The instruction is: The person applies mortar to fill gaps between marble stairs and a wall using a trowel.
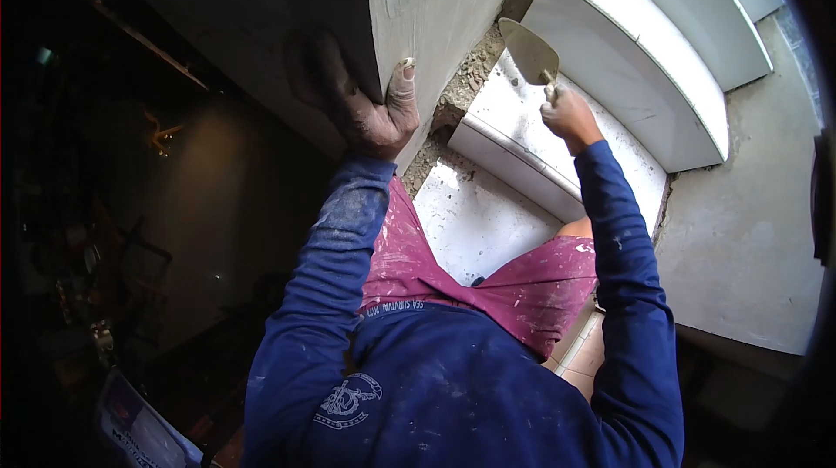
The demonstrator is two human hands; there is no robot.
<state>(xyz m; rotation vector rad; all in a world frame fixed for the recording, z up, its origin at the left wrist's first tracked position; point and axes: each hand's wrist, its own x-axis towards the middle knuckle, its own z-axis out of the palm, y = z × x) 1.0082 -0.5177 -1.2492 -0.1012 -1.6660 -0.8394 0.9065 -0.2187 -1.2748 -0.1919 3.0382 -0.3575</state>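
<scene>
My right hand [572, 118] is closed round the handle of a trowel [531, 52]. The trowel's flat, pointed blade is over a white stair tread, with its tip close to the rough mortar strip [471, 76] along the foot of the wall. My left hand [376, 120] grips the corner edge of a plastered wall [440, 11]. Its dusty thumb lies on the lit face, while the fingers reach round onto the dark face and are dim in shadow.
White tiled steps [623, 50] curve upward at the right, specked with mortar crumbs. A lower white tread [475, 220] lies between my knees. Grey plastered surface [740, 233] borders the stairs on the right. The left side falls into a dark area with a printed bag [144, 424] low down.
</scene>
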